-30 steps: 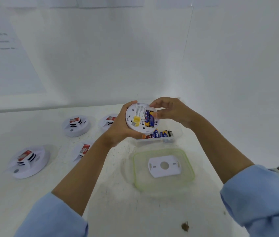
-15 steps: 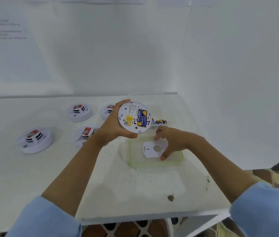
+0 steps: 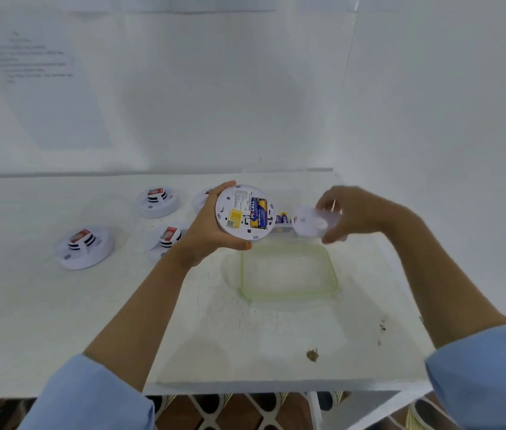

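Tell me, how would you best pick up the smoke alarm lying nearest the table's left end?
Probably from above, pinching across its round rim: the smoke alarm lies flat on the table, so its rim is free all round.

Smoke detector (image 3: 244,212) back: white plas., smooth, semi-matt, w/ yellow paper-like sticker (image 3: 234,216); its batteries (image 3: 258,213) have glossy blue & gold wrap. Backplate (image 3: 310,221) looks smooth white plas., too blurred to judge finish; lid (image 3: 289,271) is translucent plas. w/ greenish rim, slight sheen. Table (image 3: 183,321) is white, matt, rough & speckled; spare detectors (image 3: 84,248) same white plas.; sleeves (image 3: 96,395) light-blue cloth; wall sheet (image 3: 59,103) paper.
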### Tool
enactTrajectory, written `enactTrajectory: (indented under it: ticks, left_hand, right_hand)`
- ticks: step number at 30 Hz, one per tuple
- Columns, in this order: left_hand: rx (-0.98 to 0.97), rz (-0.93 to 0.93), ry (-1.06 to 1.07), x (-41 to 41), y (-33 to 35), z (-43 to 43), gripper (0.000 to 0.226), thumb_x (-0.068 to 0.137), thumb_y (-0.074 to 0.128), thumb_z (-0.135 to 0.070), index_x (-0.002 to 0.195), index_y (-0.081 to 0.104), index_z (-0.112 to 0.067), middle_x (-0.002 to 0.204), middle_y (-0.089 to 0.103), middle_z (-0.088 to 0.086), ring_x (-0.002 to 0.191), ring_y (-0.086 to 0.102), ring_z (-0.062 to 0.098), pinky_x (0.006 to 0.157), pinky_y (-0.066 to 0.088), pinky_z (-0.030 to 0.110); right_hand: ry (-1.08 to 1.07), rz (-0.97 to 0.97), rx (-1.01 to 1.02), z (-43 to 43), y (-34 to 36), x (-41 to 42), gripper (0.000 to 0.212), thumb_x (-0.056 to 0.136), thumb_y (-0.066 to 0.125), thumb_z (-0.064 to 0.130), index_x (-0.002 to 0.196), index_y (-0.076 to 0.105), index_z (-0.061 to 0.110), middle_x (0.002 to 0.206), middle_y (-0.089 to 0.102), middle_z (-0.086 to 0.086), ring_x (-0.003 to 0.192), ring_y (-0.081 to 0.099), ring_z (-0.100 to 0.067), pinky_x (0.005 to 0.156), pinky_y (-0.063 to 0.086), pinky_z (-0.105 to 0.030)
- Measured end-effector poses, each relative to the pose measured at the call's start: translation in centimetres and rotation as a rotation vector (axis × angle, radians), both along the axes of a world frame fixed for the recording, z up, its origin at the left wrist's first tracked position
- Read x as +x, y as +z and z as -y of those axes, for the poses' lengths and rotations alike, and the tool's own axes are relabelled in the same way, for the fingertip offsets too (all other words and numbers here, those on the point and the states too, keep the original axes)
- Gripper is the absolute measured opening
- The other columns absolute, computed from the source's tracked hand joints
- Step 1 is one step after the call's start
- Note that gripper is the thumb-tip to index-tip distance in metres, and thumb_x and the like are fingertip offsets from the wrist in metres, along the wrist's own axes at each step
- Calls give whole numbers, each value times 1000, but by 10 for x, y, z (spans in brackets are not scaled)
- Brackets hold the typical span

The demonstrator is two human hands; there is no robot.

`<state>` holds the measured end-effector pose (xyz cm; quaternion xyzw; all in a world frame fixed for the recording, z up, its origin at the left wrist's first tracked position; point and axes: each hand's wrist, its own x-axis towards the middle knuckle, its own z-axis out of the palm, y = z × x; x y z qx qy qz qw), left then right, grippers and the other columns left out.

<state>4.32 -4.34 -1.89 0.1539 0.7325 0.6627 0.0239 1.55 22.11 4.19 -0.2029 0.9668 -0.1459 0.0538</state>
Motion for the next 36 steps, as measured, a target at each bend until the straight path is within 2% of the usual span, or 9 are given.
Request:
enactTrajectory:
  ticks: [4,9,13,18,21,25,29,32,36]
  left_hand:
    - [6,-14,8,-15,6,-8,104,45,79,4,133,31,-24,125,47,-7,110,55,7,72,55,22]
    - [4,-49,-38,-38,12,-20,102,51,77,12,134,29,-23,125,47,-7,103,56,-6,70,53,18]
    - [6,-72,-73,-56,13,-18,99,51,75,9,132,29,-23,124,47,-7,102,56,-9,74,51,15]
    - [12,-77,-118,-79,11,-14,99,49,75,8,131,29,-26,123,47,-8,105,56,-3,77,52,19]
    - [13,-78,-140,-89,8,-14,99,49,75,8,129,30,-29,123,47,-7,109,54,4,79,52,22]
    - [16,-72,-152,-101,6,-13,100,48,74,9,129,31,-29,123,47,-6,108,55,4,80,53,25]
    - [18,-75,-165,-108,7,-15,105,42,83,-1,129,33,-32,128,45,-2,118,50,17,87,53,36]
    - [39,-68,-143,-108,9,-17,104,40,84,-7,128,36,-34,131,44,3,121,47,24,91,51,47]
    - [56,-88,-85,-105,8,-21,104,38,83,-9,128,37,-30,125,48,0,115,52,20,86,53,42]
  right_hand:
    - [94,-90,-324,27,27,-3,58,59,84,18,111,58,16,104,56,-2,94,54,-18,82,44,-30]
    - [163,-122,-369,71,12,-23,61,62,81,18,118,56,17,112,52,-2,99,49,-14,84,43,-26]
    - [160,-142,-329,75,9,-43,65,63,80,18,122,55,16,104,46,3,98,46,-13,80,41,-23]
    - [141,-141,-298,78,10,-58,68,63,81,18,126,54,16,103,40,3,94,42,-13,72,40,-18]
    - [129,-132,-280,77,10,-64,70,65,81,20,128,52,17,103,40,2,95,42,-14,76,41,-23]
    - [141,-116,-248,75,12,-71,69,69,79,22,132,50,17,105,39,-1,98,40,-16,80,39,-25]
    - [179,-158,-187,71,17,-77,64,72,77,23,131,51,15,104,37,2,99,32,-13,78,28,-21]
    - [202,-151,-196,68,19,-81,64,73,76,23,131,51,16,107,36,2,101,34,-14,79,31,-19]
    - [249,-147,-201,63,14,-83,60,77,73,20,132,49,14,109,35,0,103,34,-14,77,32,-9]
